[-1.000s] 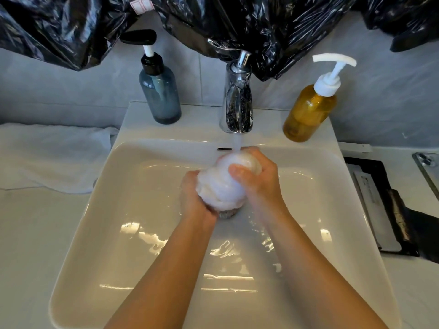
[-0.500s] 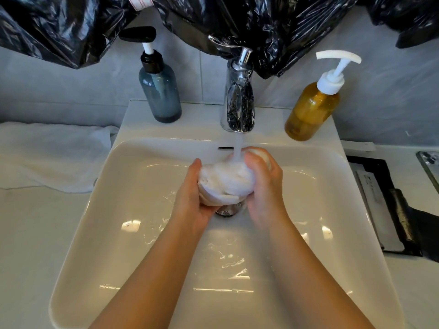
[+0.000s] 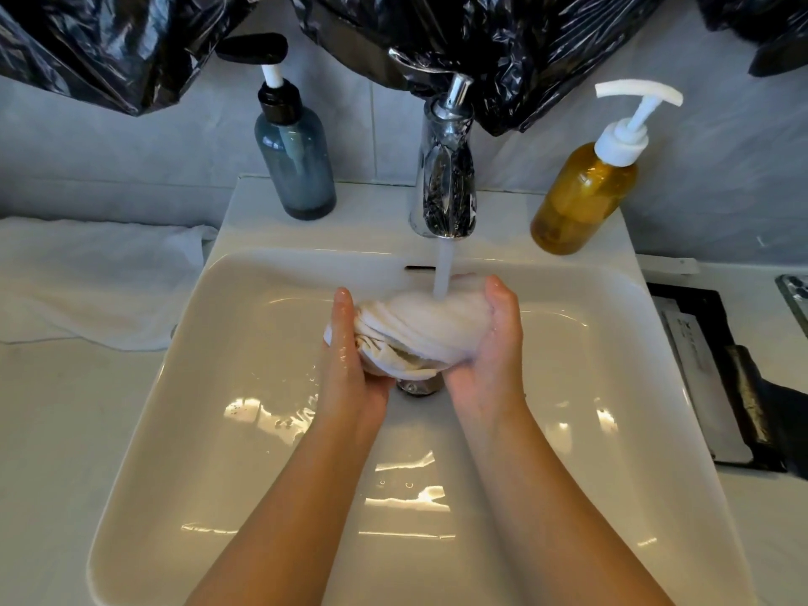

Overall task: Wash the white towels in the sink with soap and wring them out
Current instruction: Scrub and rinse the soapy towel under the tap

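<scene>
Hands have opened out since half a sec ago. R hand (image 3: 489,356), which was wrapped over the top of the bundle, now sits at its R end. The bunched white towel (image 3: 419,330) has gone from a tight ball to a longer twisted roll lying across btwn both palms.

Nearest, two bare wet forearms (image 3: 306,518) reach in over the near rim of the white sink (image 3: 144,474), whose floor shows water drops & light glints. Mid-basin, L hand (image 3: 350,356) cups the towel's L end, thumb edge up, w/ a bit of cloth poking out past it on the L. R hand cups the R end, palm turned inward, thumb up. Fingers of both go under the roll & are hidden, so can't tell how tightly they curl. Towel is held just above the drain (image 3: 417,387), part of which shows below it.

Water stream (image 3: 444,269) lands on the towel's top, nearer the R hand. Behind it, chrome faucet (image 3: 446,181) stands on the sink's back ledge. Blue-grey pump bottle (image 3: 295,164) is to its L & amber pump bottle (image 3: 583,199) w/ white pump to its R.

On the surface (image 3: 43,452) L of the sink lies a second white towel (image 3: 87,282), spread & rumpled. R of the sink is a black tray (image 3: 686,296). Farthest back: grey tiled wall (image 3: 131,159) w/ black plastic bags (image 3: 524,45) hanging over its top.
</scene>
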`<action>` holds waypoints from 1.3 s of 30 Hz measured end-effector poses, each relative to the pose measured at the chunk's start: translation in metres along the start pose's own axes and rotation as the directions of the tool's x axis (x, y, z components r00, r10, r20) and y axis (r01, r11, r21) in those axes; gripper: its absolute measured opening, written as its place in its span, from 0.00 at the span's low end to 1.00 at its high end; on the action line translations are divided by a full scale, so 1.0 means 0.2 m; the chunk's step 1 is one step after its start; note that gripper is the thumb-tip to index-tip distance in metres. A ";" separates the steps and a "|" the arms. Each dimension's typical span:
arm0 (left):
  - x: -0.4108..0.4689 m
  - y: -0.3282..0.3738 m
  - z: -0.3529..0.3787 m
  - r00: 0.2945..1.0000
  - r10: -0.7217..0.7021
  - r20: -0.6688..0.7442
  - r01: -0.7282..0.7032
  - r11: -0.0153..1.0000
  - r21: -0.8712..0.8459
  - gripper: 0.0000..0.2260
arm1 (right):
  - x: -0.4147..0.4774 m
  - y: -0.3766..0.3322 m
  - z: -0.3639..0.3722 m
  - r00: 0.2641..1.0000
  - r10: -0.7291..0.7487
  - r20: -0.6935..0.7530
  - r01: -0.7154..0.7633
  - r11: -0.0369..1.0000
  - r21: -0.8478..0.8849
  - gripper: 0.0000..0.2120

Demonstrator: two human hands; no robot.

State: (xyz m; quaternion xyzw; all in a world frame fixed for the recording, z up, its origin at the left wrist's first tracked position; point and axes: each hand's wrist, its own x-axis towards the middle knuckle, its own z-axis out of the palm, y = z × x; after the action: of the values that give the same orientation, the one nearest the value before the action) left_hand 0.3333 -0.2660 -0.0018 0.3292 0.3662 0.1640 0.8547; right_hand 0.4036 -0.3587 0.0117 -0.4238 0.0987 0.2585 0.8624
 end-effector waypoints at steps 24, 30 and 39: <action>-0.01 0.07 -0.02 0.980 0.041 0.195 0.004 0.975 -0.222 0.19 | 0.01 -0.03 -0.03 0.980 -0.055 0.190 0.014 0.978 0.209 0.36; -0.04 0.03 0.03 0.959 -0.004 0.285 0.052 0.986 -0.159 0.16 | 0.04 -0.06 -0.07 0.998 -0.054 0.028 0.043 0.949 0.312 0.25; -0.06 -0.01 0.05 0.939 -0.154 0.309 0.188 0.978 -0.086 0.28 | 0.05 -0.10 -0.12 0.992 -0.078 -0.094 0.108 0.920 0.376 0.25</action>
State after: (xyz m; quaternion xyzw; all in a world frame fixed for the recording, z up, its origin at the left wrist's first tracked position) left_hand 0.3325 -0.2784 0.0084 0.2680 0.2493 0.0578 0.9288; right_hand 0.4235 -0.3841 0.0058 -0.2624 0.1598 0.1765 0.9351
